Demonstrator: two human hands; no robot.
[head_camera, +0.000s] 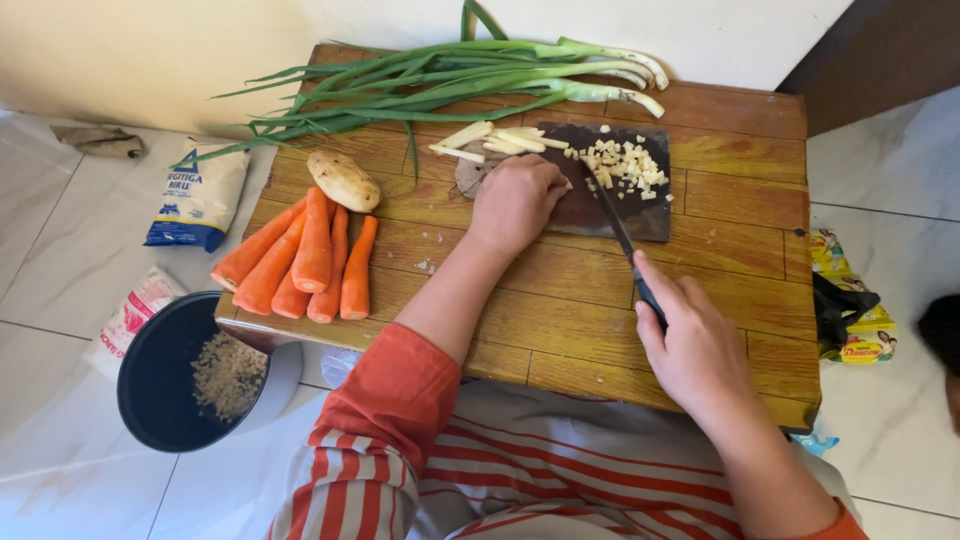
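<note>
Dark and flat, the small cutting board lies on a low wooden table. On the board's left edge the left hand curls its fingers over a pale potato piece. The right hand, just below the board, is wrapped tight around a black-handled knife — its thin blade points up at a heap of tiny potato cubes. Left of the board lie long potato sticks, a lumpy whole potato and smooth orange carrots; above it — green onions.

Long orange carrots, long green spring onions, a brown wooden table, an orange-and-white striped cloth sleeve.
</note>
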